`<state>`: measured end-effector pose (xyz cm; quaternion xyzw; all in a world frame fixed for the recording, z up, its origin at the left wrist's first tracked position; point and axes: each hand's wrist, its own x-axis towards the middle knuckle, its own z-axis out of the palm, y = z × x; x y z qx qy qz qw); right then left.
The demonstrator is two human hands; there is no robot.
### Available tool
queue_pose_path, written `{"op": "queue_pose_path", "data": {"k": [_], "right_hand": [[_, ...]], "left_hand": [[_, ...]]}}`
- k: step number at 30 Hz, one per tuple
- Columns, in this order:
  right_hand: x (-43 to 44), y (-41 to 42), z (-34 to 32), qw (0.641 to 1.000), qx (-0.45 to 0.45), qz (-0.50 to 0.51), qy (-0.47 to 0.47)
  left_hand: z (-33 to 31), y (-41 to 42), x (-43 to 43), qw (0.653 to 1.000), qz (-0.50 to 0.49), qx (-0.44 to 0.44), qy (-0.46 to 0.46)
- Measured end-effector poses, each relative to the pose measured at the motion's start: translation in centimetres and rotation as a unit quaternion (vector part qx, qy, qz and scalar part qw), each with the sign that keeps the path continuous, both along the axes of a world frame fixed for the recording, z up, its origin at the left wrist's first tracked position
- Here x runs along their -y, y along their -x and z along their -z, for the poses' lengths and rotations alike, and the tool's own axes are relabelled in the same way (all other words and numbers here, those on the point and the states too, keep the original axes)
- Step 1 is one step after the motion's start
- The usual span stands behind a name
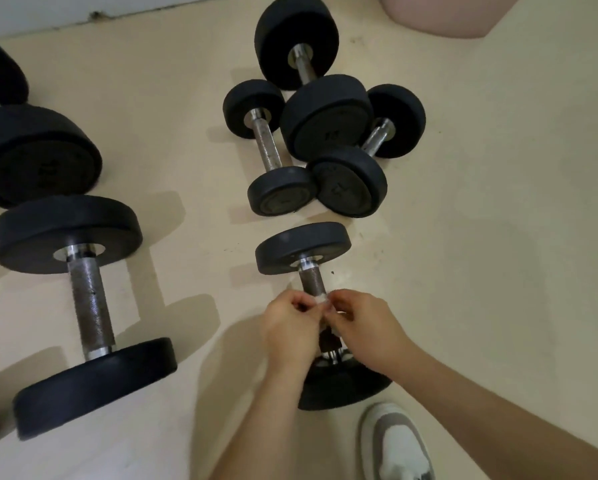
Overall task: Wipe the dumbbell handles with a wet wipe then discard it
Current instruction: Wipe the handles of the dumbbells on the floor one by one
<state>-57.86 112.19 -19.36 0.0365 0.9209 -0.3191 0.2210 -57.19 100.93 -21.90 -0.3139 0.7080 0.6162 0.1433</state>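
A small black dumbbell [302,249] lies on the cream floor in front of me, its knurled steel handle [311,282] running toward me. My left hand [288,327] and my right hand [363,327] meet just above the handle's middle. Both pinch a small white wet wipe [322,299] between their fingertips. The wipe is mostly hidden by my fingers. The near end of the handle and part of the near weight [342,382] sit under my hands.
A large dumbbell [86,306] lies at the left, with another [37,154] behind it. Three more dumbbells [325,126] cluster at the back centre. A pink bin [439,15] stands top right. My shoe [394,441] is at the bottom right.
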Motion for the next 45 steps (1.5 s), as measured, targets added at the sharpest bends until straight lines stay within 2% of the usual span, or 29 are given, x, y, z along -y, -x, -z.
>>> {"op": "queue_pose_path", "data": {"k": [3,6,8,10,15,17,19,21,23,24,27,29,31,33,35,38,42,45], "right_hand": [[0.4,-1.2,-0.3,0.999,-0.044,-0.001,-0.017],[0.6,1.2,0.6,0.994,-0.094,0.037,0.037],[0.1,3.2,1.4,0.990,-0.090,0.070,0.086],[-0.8,3.1,1.6,0.987,-0.055,0.088,0.121],[-3.4,0.2,0.2,0.999,0.032,0.027,-0.001],[-3.3,1.1,0.5,0.997,0.025,0.066,0.037],[-2.4,2.9,1.2,0.984,-0.010,0.141,0.105],[-1.5,4.5,1.7,0.968,-0.048,0.185,0.161],[-1.5,4.5,1.8,0.969,-0.056,0.181,0.158],[-1.9,3.8,1.6,0.978,-0.048,0.152,0.133],[-3.4,1.1,0.7,0.998,-0.017,0.037,0.056],[-3.9,0.8,0.9,0.998,-0.014,0.023,0.050],[-3.7,1.6,1.1,0.997,-0.036,0.042,0.058],[-3.4,2.6,1.4,0.991,-0.042,0.070,0.104],[-3.3,3.3,1.5,0.984,-0.032,0.106,0.140],[-4.0,2.8,1.1,0.992,-0.033,0.073,0.102],[-5.4,1.9,0.0,0.997,-0.026,0.005,0.067],[-6.6,2.1,-0.2,0.998,-0.034,0.014,0.051]], "left_hand": [[0.5,1.2,-0.7,0.999,-0.025,-0.022,0.024],[1.9,2.6,-1.1,0.997,-0.066,-0.047,-0.012],[2.7,3.1,-1.2,0.995,-0.076,-0.048,-0.046],[2.6,2.5,-1.1,0.998,-0.047,-0.026,-0.037],[1.3,-2.3,-1.3,0.991,0.099,0.068,-0.064],[1.3,-1.9,-1.4,0.991,0.122,0.049,-0.013],[1.1,0.1,-1.8,0.999,0.032,0.001,0.003],[1.0,2.4,-2.2,0.995,-0.086,-0.029,-0.036],[1.0,3.8,-2.6,0.985,-0.156,-0.037,-0.070],[1.0,3.8,-2.8,0.985,-0.157,-0.031,-0.072],[0.5,1.8,-2.0,0.999,-0.040,0.007,-0.026],[0.5,-0.3,-1.5,0.997,0.060,0.053,-0.014],[0.4,-1.3,-1.7,0.993,0.102,0.065,-0.019],[0.2,-0.1,-2.2,0.998,0.055,0.025,0.015],[0.3,2.2,-2.9,0.999,-0.041,-0.022,0.005],[0.6,4.2,-4.1,0.995,-0.079,-0.060,-0.017],[1.6,2.3,-5.1,0.998,0.063,-0.002,0.014],[1.4,-0.1,-5.7,0.970,0.240,0.031,0.023]]}}
